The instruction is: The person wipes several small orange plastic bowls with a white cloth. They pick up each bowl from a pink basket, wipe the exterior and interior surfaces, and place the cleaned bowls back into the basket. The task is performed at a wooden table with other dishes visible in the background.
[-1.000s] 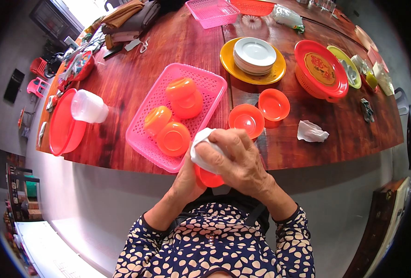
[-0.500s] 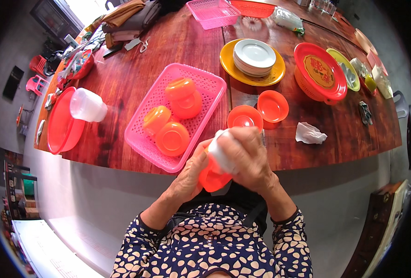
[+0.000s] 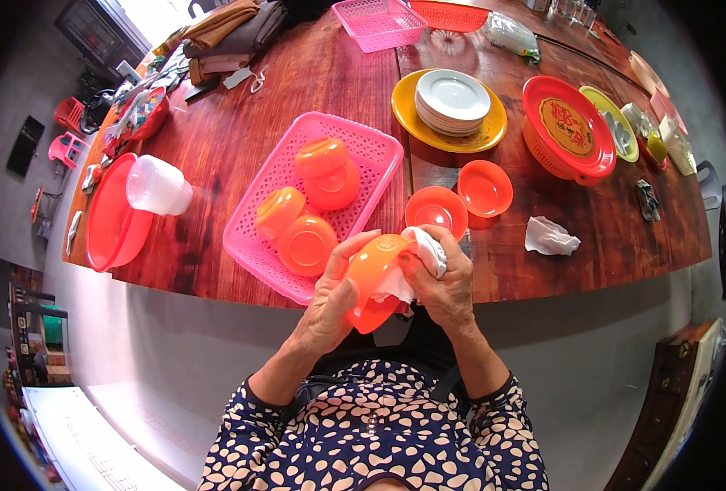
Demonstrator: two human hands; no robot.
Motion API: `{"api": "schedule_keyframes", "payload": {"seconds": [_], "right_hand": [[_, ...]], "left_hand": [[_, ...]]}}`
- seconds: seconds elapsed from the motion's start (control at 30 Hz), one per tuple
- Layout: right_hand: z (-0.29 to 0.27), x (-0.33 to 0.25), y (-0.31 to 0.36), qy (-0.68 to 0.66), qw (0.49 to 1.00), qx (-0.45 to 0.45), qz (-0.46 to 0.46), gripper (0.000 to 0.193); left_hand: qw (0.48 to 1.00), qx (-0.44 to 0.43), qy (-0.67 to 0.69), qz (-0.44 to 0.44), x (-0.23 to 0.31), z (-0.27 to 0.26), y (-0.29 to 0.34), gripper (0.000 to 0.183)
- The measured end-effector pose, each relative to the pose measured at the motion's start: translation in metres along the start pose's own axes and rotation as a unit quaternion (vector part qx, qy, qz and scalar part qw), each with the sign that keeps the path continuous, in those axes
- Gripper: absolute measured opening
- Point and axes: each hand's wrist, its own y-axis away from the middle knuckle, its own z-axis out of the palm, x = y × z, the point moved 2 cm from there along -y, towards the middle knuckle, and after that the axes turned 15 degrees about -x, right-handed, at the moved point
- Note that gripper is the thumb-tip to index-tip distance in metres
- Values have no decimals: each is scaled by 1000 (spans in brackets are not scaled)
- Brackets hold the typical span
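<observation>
An orange bowl is tipped on its side just off the table's front edge, gripped in my left hand. My right hand is closed on a white cloth or tissue, pressing it against the bowl's rim and inside. Just beyond my hands, two orange bowls stand upright on the table: one nearer, one farther right. To the left, a pink perforated basket holds several orange bowls, some of them upside down and stacked.
A crumpled white tissue lies right of the bowls. Farther back are white plates on a yellow plate and a red-lidded basket. At left, a red basin leans beside translucent cups on the wooden table.
My right hand has shifted slightly right, and the white cloth now wraps over the bowl's rim. The bowl has turned, showing more of its outer side and base.
</observation>
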Motion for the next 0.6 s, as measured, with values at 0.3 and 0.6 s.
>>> {"api": "schedule_keyframes", "payload": {"seconds": [0.3, 0.6], "right_hand": [[2, -49, -18, 427, 830, -107, -344, 39], [-6, -23, -25, 317, 926, -26, -203, 40]], "left_hand": [[938, -15, -303, -165, 24, 3, -8, 49], [915, 145, -376, 24, 18, 1, -3, 32]]}}
